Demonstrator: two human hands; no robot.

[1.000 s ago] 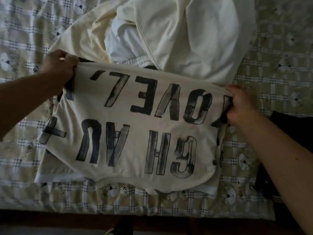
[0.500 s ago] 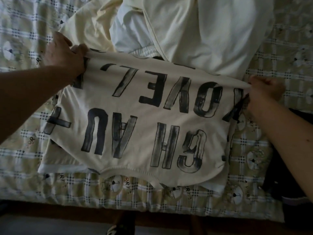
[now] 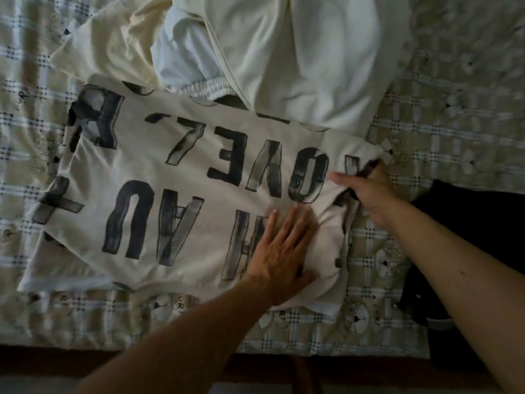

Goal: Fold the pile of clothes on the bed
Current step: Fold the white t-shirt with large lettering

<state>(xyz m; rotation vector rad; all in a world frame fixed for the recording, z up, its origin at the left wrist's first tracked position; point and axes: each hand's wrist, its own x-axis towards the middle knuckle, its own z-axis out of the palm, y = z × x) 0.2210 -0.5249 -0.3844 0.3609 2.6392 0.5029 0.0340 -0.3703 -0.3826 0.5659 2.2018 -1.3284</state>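
Head view: left hand [image 3: 281, 257] flat on shirt [image 3: 170, 172] (fingers [image 3: 285, 226] straight)

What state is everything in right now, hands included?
Lettered shirt: laid flat on the bed, print up, right edge bunched.
Left hand: fingers straight, pressing flat on the shirt.
Right hand: gripping the shirt's right edge.
Pale clothes pile: crumpled, unfolded.
Dark garment: lying beside the right arm.
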